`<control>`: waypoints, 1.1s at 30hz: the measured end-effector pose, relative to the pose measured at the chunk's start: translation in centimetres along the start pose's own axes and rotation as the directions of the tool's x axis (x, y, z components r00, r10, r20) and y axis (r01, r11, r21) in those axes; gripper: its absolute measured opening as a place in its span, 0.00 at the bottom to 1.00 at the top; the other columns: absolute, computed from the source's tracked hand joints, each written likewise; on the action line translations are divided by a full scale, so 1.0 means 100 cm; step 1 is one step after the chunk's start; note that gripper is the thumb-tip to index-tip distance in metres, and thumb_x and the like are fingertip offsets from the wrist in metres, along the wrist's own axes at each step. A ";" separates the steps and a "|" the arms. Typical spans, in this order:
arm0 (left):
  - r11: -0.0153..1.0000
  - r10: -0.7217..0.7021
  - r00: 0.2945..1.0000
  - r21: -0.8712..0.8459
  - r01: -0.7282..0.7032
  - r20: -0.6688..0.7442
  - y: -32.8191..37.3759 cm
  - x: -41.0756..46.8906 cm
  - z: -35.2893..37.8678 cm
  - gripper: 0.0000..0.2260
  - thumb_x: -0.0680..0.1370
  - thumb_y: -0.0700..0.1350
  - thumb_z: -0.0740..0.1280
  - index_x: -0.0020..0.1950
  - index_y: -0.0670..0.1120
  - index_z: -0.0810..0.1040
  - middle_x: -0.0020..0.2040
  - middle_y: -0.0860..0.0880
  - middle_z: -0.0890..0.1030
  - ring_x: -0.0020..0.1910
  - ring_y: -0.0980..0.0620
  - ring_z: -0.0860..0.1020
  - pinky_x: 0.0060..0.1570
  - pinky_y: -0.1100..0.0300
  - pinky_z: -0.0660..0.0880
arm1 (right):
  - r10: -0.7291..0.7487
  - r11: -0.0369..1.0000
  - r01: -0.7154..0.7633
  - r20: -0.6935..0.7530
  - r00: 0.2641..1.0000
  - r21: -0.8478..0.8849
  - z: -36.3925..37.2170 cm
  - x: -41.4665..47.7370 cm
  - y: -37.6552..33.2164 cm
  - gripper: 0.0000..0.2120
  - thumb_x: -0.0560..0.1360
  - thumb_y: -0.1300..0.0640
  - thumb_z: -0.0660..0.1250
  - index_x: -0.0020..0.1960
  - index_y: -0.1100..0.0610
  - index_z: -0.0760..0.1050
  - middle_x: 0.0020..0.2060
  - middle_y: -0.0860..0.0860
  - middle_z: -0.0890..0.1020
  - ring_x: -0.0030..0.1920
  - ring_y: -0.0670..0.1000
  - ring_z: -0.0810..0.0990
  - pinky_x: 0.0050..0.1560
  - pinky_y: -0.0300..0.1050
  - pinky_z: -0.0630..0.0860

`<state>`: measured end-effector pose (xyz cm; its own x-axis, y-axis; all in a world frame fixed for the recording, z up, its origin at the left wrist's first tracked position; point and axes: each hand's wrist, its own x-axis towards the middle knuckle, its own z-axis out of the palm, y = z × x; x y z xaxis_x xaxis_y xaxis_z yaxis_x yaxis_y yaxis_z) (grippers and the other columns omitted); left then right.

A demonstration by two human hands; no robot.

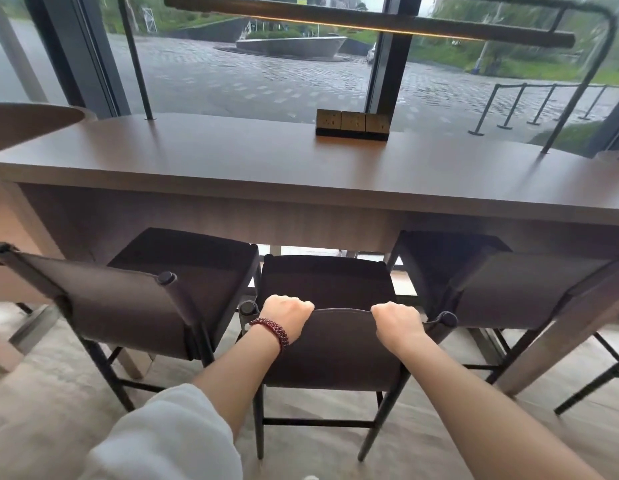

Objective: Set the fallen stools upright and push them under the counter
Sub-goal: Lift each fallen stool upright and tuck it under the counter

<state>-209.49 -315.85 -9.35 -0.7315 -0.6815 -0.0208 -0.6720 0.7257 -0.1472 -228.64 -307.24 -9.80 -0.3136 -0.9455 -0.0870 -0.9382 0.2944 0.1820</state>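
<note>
The middle stool (330, 344) is seen upright at the near edge of the counter (266, 161). The top of its backrest is gripped by the left hand (287, 315) and the right hand (398, 320), fingers curled over it. It is flanked by the upright left stool (134, 306) and right stool (519, 289).

Bracelet (271, 332): dark red beads, several loops, behind my left hand (287, 315);
Sleeve (169, 438): my pale, soft one, lower left of frame

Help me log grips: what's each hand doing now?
Left hand: grips the dark-brown fabric backrest of the middle black-framed stool.
Right hand: grips the same backrest.
</note>
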 end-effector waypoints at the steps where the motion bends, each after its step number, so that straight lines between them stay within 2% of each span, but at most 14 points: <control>1: 1.000 -0.005 1.000 -0.009 0.005 0.009 0.000 0.001 0.001 0.13 0.74 0.35 0.59 0.56 0.44 0.73 0.53 0.44 0.81 0.53 0.41 0.79 0.44 0.57 0.66 | 0.003 1.000 -0.003 0.007 1.000 0.000 0.000 0.000 -0.001 0.13 0.74 0.67 0.57 0.54 0.56 0.75 0.53 0.54 0.81 0.54 0.59 0.80 0.49 0.48 0.73; 7: 0.999 -0.026 0.999 -0.045 0.027 0.031 -0.002 0.008 0.006 0.13 0.74 0.33 0.60 0.57 0.43 0.72 0.50 0.44 0.82 0.49 0.41 0.80 0.45 0.56 0.73 | 0.011 1.000 -0.011 -0.025 1.000 0.007 0.003 0.007 -0.001 0.12 0.75 0.66 0.57 0.54 0.57 0.74 0.51 0.53 0.82 0.53 0.58 0.81 0.46 0.46 0.73; 10: 0.999 -0.049 0.997 0.018 0.050 -0.056 -0.004 0.015 -0.006 0.14 0.60 0.37 0.76 0.41 0.46 0.78 0.32 0.48 0.81 0.30 0.47 0.81 0.29 0.64 0.71 | 0.005 1.000 -0.005 -0.044 0.999 -0.007 -0.001 0.015 0.000 0.13 0.74 0.68 0.57 0.54 0.57 0.74 0.50 0.53 0.82 0.52 0.58 0.81 0.42 0.46 0.71; 13: 0.998 -0.057 0.998 -0.026 0.057 0.003 -0.004 0.026 -0.010 0.12 0.67 0.33 0.69 0.48 0.44 0.76 0.39 0.45 0.81 0.38 0.45 0.82 0.34 0.62 0.66 | -0.019 1.000 0.020 -0.101 0.995 0.010 -0.007 0.027 0.005 0.11 0.73 0.68 0.60 0.52 0.57 0.75 0.48 0.53 0.83 0.50 0.58 0.82 0.39 0.44 0.68; 14: 0.998 -0.057 0.998 -0.021 0.056 -0.039 -0.005 0.028 -0.012 0.12 0.66 0.33 0.70 0.47 0.44 0.76 0.38 0.45 0.81 0.36 0.46 0.82 0.33 0.62 0.66 | -0.044 0.999 0.046 -0.179 0.983 0.008 -0.009 0.032 0.007 0.09 0.70 0.68 0.65 0.48 0.58 0.77 0.43 0.54 0.83 0.45 0.58 0.83 0.37 0.44 0.69; 16: 0.996 -0.081 0.996 0.037 0.082 -0.025 -0.007 0.033 -0.008 0.14 0.59 0.34 0.75 0.40 0.46 0.77 0.30 0.49 0.79 0.27 0.48 0.80 0.27 0.65 0.67 | -0.098 0.995 0.094 -0.244 0.965 -0.029 -0.009 0.041 0.009 0.14 0.51 0.69 0.77 0.31 0.59 0.76 0.25 0.53 0.79 0.26 0.57 0.79 0.25 0.41 0.69; 17: 0.993 -0.106 0.994 0.040 0.107 -0.041 -0.006 0.038 -0.003 0.16 0.56 0.34 0.76 0.38 0.47 0.77 0.27 0.50 0.78 0.25 0.50 0.79 0.24 0.65 0.67 | -0.105 0.994 0.107 -0.257 0.961 -0.008 -0.006 0.046 0.012 0.19 0.41 0.70 0.77 0.25 0.58 0.73 0.19 0.52 0.75 0.19 0.55 0.75 0.20 0.38 0.67; 19: 0.993 -0.120 0.992 0.018 0.120 -0.026 -0.006 0.040 -0.006 0.15 0.59 0.33 0.73 0.42 0.46 0.77 0.31 0.48 0.79 0.29 0.48 0.80 0.27 0.64 0.68 | -0.114 0.992 0.124 -0.286 0.951 0.018 0.005 0.054 0.020 0.22 0.36 0.72 0.75 0.21 0.57 0.69 0.16 0.50 0.71 0.16 0.54 0.71 0.19 0.36 0.66; 22: 0.995 -0.095 0.994 0.036 0.097 -0.051 -0.010 0.048 -0.005 0.16 0.71 0.29 0.60 0.55 0.43 0.71 0.47 0.45 0.80 0.47 0.43 0.81 0.39 0.58 0.66 | -0.109 0.993 0.120 -0.282 0.953 0.022 0.007 0.057 0.020 0.22 0.35 0.72 0.74 0.22 0.56 0.69 0.16 0.50 0.70 0.16 0.53 0.70 0.20 0.36 0.66; 24: 0.995 -0.093 0.992 0.026 0.096 -0.080 -0.011 0.047 -0.007 0.15 0.69 0.30 0.64 0.52 0.44 0.74 0.43 0.45 0.81 0.42 0.44 0.82 0.36 0.60 0.66 | -0.084 0.994 0.100 -0.275 0.958 0.043 0.005 0.059 0.019 0.22 0.35 0.72 0.74 0.22 0.56 0.69 0.16 0.50 0.70 0.16 0.53 0.70 0.20 0.37 0.66; 26: 0.995 -0.101 0.990 0.011 0.102 -0.100 -0.010 0.044 -0.011 0.15 0.58 0.33 0.74 0.40 0.45 0.77 0.31 0.48 0.79 0.28 0.48 0.80 0.28 0.64 0.64 | -0.087 0.992 0.111 -0.300 0.950 0.062 0.005 0.057 0.018 0.22 0.35 0.72 0.74 0.22 0.57 0.69 0.16 0.50 0.70 0.15 0.54 0.70 0.19 0.37 0.64; 27: 0.993 -0.115 0.988 -0.010 0.115 -0.107 -0.010 0.043 -0.009 0.15 0.58 0.33 0.74 0.40 0.45 0.77 0.30 0.47 0.79 0.28 0.47 0.80 0.28 0.64 0.65 | -0.080 0.992 0.106 -0.292 0.953 0.074 0.005 0.056 0.017 0.22 0.34 0.72 0.75 0.22 0.57 0.69 0.15 0.50 0.70 0.15 0.54 0.70 0.18 0.36 0.63; 29: 0.991 -0.116 0.989 -0.073 0.109 -0.090 -0.009 0.039 -0.005 0.13 0.69 0.31 0.64 0.50 0.43 0.75 0.41 0.45 0.81 0.41 0.43 0.82 0.36 0.60 0.68 | -0.055 0.993 0.079 -0.264 0.963 0.082 0.006 0.050 0.013 0.22 0.35 0.71 0.76 0.22 0.56 0.70 0.16 0.50 0.71 0.16 0.54 0.71 0.18 0.37 0.63; 33: 0.987 -0.136 0.985 -0.098 0.125 -0.109 -0.005 0.030 0.009 0.15 0.73 0.30 0.59 0.55 0.44 0.73 0.48 0.44 0.81 0.47 0.42 0.81 0.41 0.59 0.69 | -0.020 0.999 0.026 -0.184 0.983 0.030 0.008 0.037 0.007 0.13 0.57 0.70 0.74 0.36 0.59 0.76 0.29 0.54 0.81 0.31 0.58 0.81 0.28 0.45 0.70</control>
<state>-211.28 -318.33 -10.25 -0.6417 -0.7593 0.1077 -0.7663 0.6404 -0.0507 -230.61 -310.42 -10.73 -0.2629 -0.9605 0.0913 -0.9499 0.2742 0.1501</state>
